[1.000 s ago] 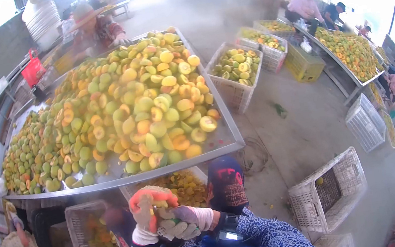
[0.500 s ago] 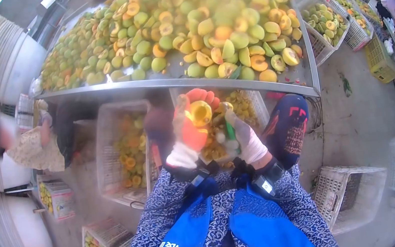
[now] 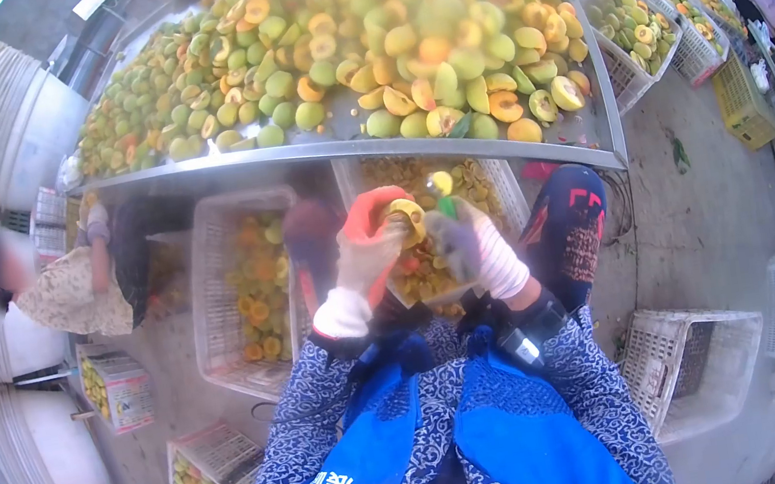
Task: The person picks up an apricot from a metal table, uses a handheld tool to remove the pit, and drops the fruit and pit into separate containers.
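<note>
My left hand [image 3: 367, 250], in an orange-and-white glove, is closed around a yellow peach half [image 3: 411, 223]. Close beside it, my gloved right hand [image 3: 469, 242] grips a green-handled pitting tool [image 3: 447, 205], its tip pointing up and away from me. A bit of yellow [image 3: 439, 181] shows at that tip. Both hands are above a white crate [image 3: 505, 188] of cut yellow peaches between my knees. Ahead, a metal table [image 3: 345, 154] carries a large heap of green and yellow peach halves [image 3: 284, 68].
Left of my legs stands another white crate [image 3: 207, 297] with peach halves. A white crate [image 3: 658, 372] lies on its side at right. A co-worker [image 3: 67, 287] sits at left, near stacked white tubs [image 3: 2, 108]. Filled crates [image 3: 629, 89] line the right.
My left hand has turned its back upward, tilting the peach half toward the right hand. My right hand has rotated, and the tool tip is now raised and farther forward.
</note>
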### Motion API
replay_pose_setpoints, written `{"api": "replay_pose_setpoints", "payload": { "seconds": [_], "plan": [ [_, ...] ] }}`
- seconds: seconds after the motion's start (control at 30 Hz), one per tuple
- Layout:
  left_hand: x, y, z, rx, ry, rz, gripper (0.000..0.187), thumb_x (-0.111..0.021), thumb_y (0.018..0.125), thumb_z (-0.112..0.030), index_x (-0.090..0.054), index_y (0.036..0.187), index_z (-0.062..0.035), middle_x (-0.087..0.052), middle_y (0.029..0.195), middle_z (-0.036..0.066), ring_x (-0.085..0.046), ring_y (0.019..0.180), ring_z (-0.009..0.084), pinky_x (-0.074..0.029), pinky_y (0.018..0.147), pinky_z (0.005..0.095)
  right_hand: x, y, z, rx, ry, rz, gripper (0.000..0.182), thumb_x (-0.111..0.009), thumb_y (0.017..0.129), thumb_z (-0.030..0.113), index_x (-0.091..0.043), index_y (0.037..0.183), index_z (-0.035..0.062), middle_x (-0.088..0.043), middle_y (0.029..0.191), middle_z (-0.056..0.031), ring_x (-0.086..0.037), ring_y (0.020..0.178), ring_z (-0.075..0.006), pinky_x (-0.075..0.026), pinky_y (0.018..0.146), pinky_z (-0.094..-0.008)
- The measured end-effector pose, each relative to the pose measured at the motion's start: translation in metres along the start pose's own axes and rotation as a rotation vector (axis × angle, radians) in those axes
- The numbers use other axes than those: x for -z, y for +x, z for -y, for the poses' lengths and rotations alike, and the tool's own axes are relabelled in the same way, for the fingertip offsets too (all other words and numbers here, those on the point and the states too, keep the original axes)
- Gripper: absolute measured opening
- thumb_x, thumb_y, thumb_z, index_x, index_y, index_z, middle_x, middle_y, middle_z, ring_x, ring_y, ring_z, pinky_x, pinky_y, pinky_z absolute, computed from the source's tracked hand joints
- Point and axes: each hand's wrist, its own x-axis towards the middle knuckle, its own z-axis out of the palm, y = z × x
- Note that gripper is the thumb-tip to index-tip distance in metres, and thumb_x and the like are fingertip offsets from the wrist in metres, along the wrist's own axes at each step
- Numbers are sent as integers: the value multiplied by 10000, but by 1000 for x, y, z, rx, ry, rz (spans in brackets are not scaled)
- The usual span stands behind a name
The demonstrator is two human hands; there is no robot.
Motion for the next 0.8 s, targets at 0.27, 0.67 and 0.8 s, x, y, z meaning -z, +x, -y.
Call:
{"api": "replay_pose_setpoints", "payload": {
  "seconds": [0.27, 0.67, 0.8],
  "plan": [
    [1, -8, -25, 135, 149, -87, 366, -613, 993, -131, -580, 1355, -99, -691, 1144, 55, -726, 831, 177, -554, 520, 257, 19, 7, 5, -128, 90, -215, 246, -596, 1064, 311, -622, 1056, 66, -592, 723, -14, -467, 461, -100, -370, 413, -289],
    [-7, 3, 0, 7, -115, -280, 341, -681, 949, -55, -550, 1264, -64, -690, 1095, 92, -737, 858, 218, -574, 597, 313, -10, -9, -21, 504, -465, -142, 145, -662, 1008, 115, -621, 1106, 17, -661, 810, -214, -677, 696, -388, -508, 601, -403],
    [-8, -3, -5, 17, -202, -253, 353, -694, 938, -25, -555, 1260, -64, -694, 1082, 99, -727, 853, 203, -564, 552, 283, 3, 2, -35, 507, -794, -235, 142, -645, 1000, 148, -617, 1073, 30, -679, 840, -258, -676, 769, -469, -514, 631, -515]
  ]
}}
